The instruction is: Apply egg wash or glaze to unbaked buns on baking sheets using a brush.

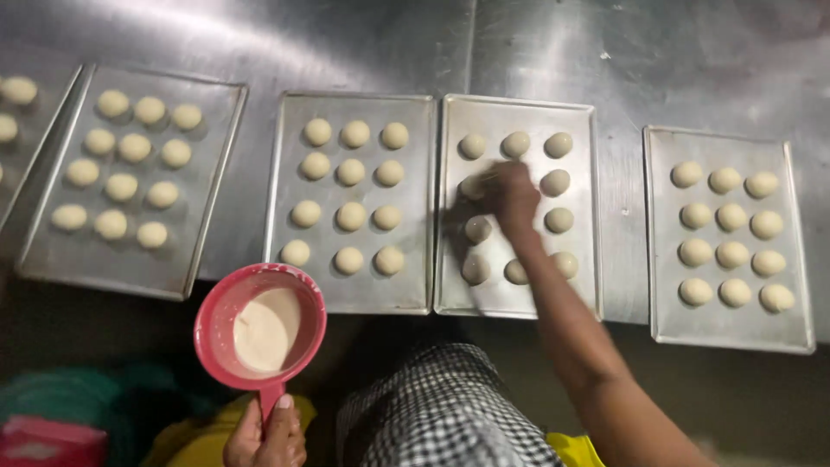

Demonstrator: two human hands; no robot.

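Left hand [266, 437] grip closed on red cup [259, 327] handle — right hand [512, 197] over dough balls [478, 229], grip unclear.

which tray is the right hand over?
The third full tray from the left, directly right of the seam with its neighbour. The right hand reaches over its dough balls; no hand is over the others.

No packages, labels, signs or screens are clearly in view at this moment. A blurred pink-red boxy shape [39, 441] sits at the bottom left corner, beside something green, below the table edge; whether it is a package cannot be told.
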